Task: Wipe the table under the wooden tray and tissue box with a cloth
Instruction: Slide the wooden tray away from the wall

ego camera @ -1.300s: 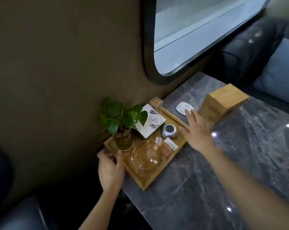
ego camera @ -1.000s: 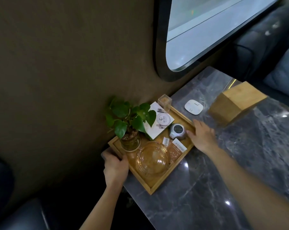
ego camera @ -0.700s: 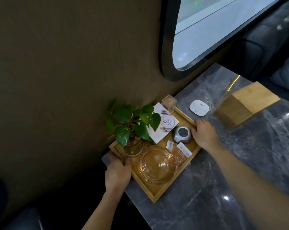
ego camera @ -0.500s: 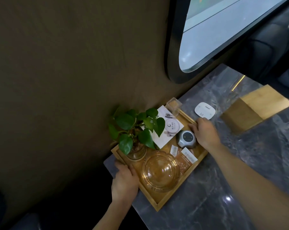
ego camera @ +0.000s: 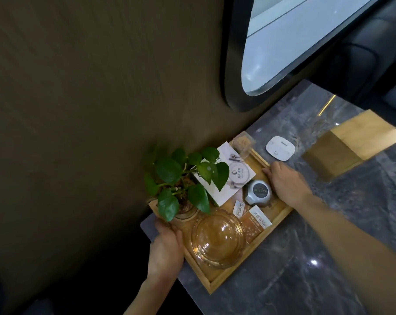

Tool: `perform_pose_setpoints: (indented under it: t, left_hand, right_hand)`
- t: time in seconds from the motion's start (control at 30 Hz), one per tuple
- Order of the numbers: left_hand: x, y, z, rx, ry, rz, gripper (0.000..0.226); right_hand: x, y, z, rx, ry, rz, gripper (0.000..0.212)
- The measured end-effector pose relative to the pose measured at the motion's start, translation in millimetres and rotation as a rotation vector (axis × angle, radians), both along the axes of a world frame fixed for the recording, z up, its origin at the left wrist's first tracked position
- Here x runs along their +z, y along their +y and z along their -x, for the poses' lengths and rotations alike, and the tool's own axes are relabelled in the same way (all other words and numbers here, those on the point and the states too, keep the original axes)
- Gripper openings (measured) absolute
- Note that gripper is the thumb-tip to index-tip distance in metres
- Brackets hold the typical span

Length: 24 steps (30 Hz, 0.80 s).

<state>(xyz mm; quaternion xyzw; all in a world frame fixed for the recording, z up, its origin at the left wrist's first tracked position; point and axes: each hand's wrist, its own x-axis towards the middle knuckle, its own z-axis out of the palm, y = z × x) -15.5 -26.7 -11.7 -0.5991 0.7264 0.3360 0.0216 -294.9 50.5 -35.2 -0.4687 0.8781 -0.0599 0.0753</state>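
The wooden tray lies at the near left corner of the grey marble table, against the wall. It carries a potted green plant, a glass bowl, a white booklet, a small silver device and paper packets. My left hand grips the tray's left rim beside the plant. My right hand grips the far right rim. The wooden tissue box stands to the right, apart from the tray. No cloth is in view.
A white flat gadget rests on the table between tray and tissue box. A small clear cube sits at the tray's far corner. A dark wall runs along the left, with a rounded window above. A dark sofa stands behind the table.
Both hands went from hovering beside the tray to closing on its opposite rims. The view has drifted, so tray and tissue box sit further right in the frame.
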Motion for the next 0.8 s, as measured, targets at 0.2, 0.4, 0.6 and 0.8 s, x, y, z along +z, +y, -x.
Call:
perform_pose_setpoints:
  t: [0.2,0.4,0.6,0.8]
  left_hand:
    - [21,2,3,-0.095,-0.035,0.072,0.036]
    - [30,19,1,-0.345,-0.143,0.097,0.031]
    - [35,49,6,-0.233,0.012,0.026,0.04]
    - [29,83,27,-0.275,0.025,-0.051,0.037]
  right_hand:
    - [12,25,-3,-0.041,0.084,-0.011,0.034]
    - [18,72,-11,-0.121,0.123,0.096,0.03]
    - [15,134,-19,-0.187,0.107,0.065,0.039]
    - [19,195,-19,-0.395,0.068,-0.008,0.033]
